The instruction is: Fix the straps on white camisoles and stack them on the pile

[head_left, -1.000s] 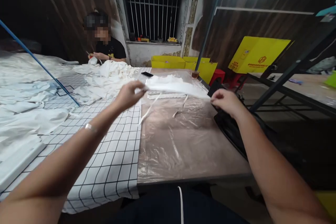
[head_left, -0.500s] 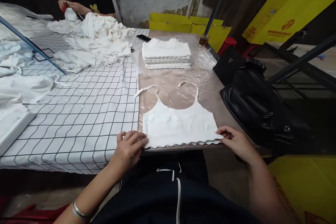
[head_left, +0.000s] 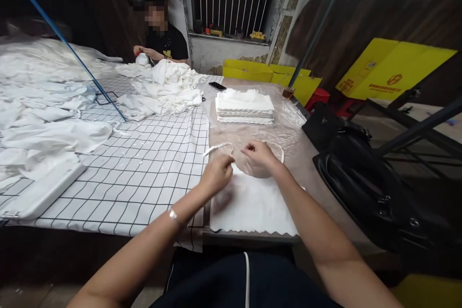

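Observation:
A white camisole top (head_left: 252,204) lies flat in front of me, its wavy hem along the table's near edge. My left hand (head_left: 219,172) is closed at the foot of the top's left strap (head_left: 217,147), fingertips pinched on it. Over the neckline, my right hand (head_left: 260,155) has thumb and fingers drawn together; whatever they hold, if anything, is too small to make out. The right strap (head_left: 282,155) curves out from behind that hand, its loose end hidden. My right forearm covers part of the top's right side.
Beyond the top stands a stack of folded white garments (head_left: 244,107), a phone (head_left: 217,86) behind it. White cloth heaps (head_left: 169,91) cover the checked tablecloth (head_left: 159,173). A black bag (head_left: 361,178) sits at the right edge. Another person (head_left: 164,41) handles cloth at the far left.
Both hands have left the hem's two corners and moved forward to the straps, coming close together. The view has tilted up, showing more of the window and the other person.

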Demonstrator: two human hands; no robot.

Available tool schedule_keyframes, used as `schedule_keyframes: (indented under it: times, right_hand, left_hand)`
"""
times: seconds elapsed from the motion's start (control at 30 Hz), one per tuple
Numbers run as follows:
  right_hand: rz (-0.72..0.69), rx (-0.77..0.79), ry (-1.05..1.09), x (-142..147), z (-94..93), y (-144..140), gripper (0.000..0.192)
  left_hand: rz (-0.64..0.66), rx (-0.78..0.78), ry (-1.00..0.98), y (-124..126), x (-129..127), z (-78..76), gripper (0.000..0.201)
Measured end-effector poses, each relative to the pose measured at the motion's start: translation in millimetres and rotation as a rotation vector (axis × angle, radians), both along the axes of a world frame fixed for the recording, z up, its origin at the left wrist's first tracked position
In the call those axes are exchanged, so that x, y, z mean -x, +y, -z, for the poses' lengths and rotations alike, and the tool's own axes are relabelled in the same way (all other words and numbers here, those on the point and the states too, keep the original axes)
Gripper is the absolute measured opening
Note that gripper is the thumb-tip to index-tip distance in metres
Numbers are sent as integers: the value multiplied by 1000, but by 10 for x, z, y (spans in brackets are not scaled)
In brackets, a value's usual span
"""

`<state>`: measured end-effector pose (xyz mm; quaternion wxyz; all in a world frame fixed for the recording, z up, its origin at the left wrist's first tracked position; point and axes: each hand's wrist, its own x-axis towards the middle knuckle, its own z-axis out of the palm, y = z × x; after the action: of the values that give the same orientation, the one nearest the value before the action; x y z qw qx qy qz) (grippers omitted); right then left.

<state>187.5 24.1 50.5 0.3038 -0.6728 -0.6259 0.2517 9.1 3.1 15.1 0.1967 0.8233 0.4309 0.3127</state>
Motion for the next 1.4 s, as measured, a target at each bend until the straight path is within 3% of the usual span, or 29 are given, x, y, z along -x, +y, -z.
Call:
schedule_keyframes:
  times: [0.07, 0.17, 0.23, 0.33, 0.43, 0.57, 0.67, 0.77, 0.83, 0.93, 1.0, 1.07, 1.2, 1.3, 1.4]
  right_hand:
    - [-148, -12, 1, 177, 115, -140, 15]
    - [-291, -10, -168, 394, 399, -595, 13]
    - [-253, -101, -349, 519, 600, -851, 12]
    - [-168, -269, -531, 636, 805, -1001, 10]
    - [-168, -333, -587, 646, 852, -977, 11]
    - [-175, -334, -578, 635, 818, -964, 13]
    - [-172, -299, -534, 653, 807, -987, 13]
    - [-202, -181, -354, 598, 763, -942, 13]
    - [-218, -53, -43, 480, 665, -853, 15]
    - [-112, 43, 532, 226, 407, -692, 31]
    - [-48, 40, 793, 80, 205, -619, 43]
    - [-78, 67, 940, 1, 35, -591, 49]
    - [-160, 76, 976, -9, -111, -616, 48]
    - [-207, 80, 860, -12, -99, -642, 44]
    - [-255, 111, 769, -58, -75, -662, 46]
  left_hand:
    - [-201, 127, 91, 378, -88, -31, 18]
    - [-275, 396, 29, 760, -268, 31, 21]
    - [-254, 546, -103, 886, -406, 105, 20]
    - [-229, 689, -219, 1023, -547, 136, 11]
    - [-181, 865, -364, 1223, -557, 9, 18]
    - [-118, 1005, -596, 1515, -436, -310, 23]
    - [-95, 978, -729, 1592, -349, -561, 18]
    - [-34, 855, -820, 1468, -307, -730, 3]
    - [85, 662, -802, 1290, -284, -769, 10]
    - [315, 320, -603, 960, -239, -746, 17]
    - [411, 194, -459, 760, -214, -714, 22]
    - [455, 152, -378, 611, -208, -692, 29]
    - [450, 273, -373, 476, -247, -683, 30]
    - [449, 364, -403, 454, -276, -687, 26]
    - [427, 358, -410, 456, -287, -654, 24]
